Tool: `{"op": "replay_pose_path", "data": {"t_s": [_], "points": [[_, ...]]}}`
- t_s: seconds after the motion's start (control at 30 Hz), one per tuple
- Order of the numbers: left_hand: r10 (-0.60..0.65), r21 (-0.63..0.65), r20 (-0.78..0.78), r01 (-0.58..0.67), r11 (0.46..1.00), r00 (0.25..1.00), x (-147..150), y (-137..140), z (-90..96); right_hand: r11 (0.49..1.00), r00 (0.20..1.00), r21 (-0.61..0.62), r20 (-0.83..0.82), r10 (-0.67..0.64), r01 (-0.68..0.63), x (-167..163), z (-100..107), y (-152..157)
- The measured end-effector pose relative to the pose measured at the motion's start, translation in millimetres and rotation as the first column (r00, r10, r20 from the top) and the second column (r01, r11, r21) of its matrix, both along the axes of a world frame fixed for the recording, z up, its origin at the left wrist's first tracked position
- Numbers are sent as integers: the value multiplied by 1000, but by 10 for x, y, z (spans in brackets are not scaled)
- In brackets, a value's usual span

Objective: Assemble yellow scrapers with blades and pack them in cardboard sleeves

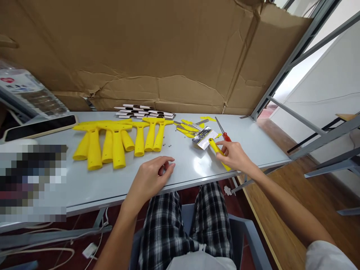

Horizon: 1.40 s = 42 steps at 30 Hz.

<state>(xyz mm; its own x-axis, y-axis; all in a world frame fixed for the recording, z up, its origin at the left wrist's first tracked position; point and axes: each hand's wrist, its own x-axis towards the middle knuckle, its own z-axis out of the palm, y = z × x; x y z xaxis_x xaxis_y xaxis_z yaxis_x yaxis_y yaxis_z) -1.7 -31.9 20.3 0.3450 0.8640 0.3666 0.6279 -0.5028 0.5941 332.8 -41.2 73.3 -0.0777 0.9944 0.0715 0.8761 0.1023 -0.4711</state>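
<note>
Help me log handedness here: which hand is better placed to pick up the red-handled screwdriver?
Right, probably. The right hand already rests beside the screwdriver, fingers on a yellow scraper. The left hand lies curled on the table, farther off.

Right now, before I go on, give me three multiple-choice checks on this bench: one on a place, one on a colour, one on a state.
1. Where does the red-handled screwdriver lie?
A. just beyond the right hand
B. on the phone
C. on the floor

2. What colour are the scraper handles laid in a row?
A. blue
B. yellow
C. green

3. What is the left hand doing?
A. gripping the screwdriver
B. lifting the phone
C. resting on the table, fingers curled

Answers:
1. A, it lies on the table just past the right hand, by the small packet.
2. B, every handle in the row is yellow.
3. C, it sits on the tabletop with nothing clearly in it, while the right hand grips a yellow handle.
</note>
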Motion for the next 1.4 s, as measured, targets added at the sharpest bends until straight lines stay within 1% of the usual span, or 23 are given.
{"op": "replay_pose_path", "data": {"t_s": [0.1,0.17,0.2,0.23,0.27,0.3,0.37,0.43,0.5,0.57,0.67,0.73,0.8,0.87,0.9,0.97,1.07,1.1,1.13,1.17,1.27,1.33,1.4], "points": [[14,89,5,-15,996,1000,20,6,-49,999,998,28,48,-35,34,188,58,-2],[61,205,40,-68,976,997,141,-19,-54,1000,998,14,58,-22,21,233,43,-32],[97,275,73,-113,955,993,242,-41,-41,1000,998,0,60,-4,4,229,18,-56],[69,332,91,-96,939,993,367,-67,-20,1000,998,-15,63,20,-19,211,-14,-83],[8,381,62,-31,924,998,509,-91,8,999,997,-29,67,45,-43,184,-50,-111],[-54,411,-23,59,910,998,657,-108,37,997,995,-39,70,66,-64,152,-85,-138],[-104,414,-190,175,893,976,932,-105,82,994,991,-56,90,95,-90,83,-134,-180],[-97,366,-325,220,904,941,1125,-48,85,994,984,-64,148,100,-91,13,-144,-190],[-120,311,-383,250,917,916,1213,36,40,995,967,-64,239,87,-74,-67,-123,-157],[-161,276,-381,278,920,911,1216,112,-28,997,947,-62,312,70,-53,-155,-95,-85],[-205,272,-334,302,914,920,1141,176,-71,995,933,-87,351,77,-50,-251,-74,26],[-197,293,-312,291,911,930,1104,213,0,993,928,-98,362,92,-60,-253,-74,37],[-166,327,-319,272,905,933,1140,283,151,991,918,-107,378,118,-83,-196,-77,-36],[-149,356,-370,288,889,917,1288,403,331,989,906,-122,401,131,-89,-91,-79,-179],[-155,364,-410,317,876,899,1404,479,411,989,902,-129,413,126,-79,-24,-80,-267],[-238,345,-509,449,824,827,1698,645,514,990,898,-136,428,100,-45,132,-89,-459],[-401,288,-594,650,703,697,2150,880,516,989,910,-145,408,70,-11,429,-131,-740],[-437,253,-610,685,683,661,2267,947,488,989,914,-146,403,46,15,546,-151,-821],[-470,200,-629,713,672,619,2357,1007,453,987,916,-154,400,21,45,671,-172,-889],[-488,174,-632,724,668,602,2417,1062,416,984,918,-159,397,-10,80,802,-190,-942],[-511,167,-605,725,668,610,2441,1181,316,974,911,-149,401,-100,172,1193,-223,-958],[-508,181,-591,716,674,627,2372,1212,270,969,892,-121,428,-146,217,1417,-227,-819],[-492,195,-589,704,683,641,2286,1192,242,965,868,-78,458,-190,252,1587,-225,-558]]}}
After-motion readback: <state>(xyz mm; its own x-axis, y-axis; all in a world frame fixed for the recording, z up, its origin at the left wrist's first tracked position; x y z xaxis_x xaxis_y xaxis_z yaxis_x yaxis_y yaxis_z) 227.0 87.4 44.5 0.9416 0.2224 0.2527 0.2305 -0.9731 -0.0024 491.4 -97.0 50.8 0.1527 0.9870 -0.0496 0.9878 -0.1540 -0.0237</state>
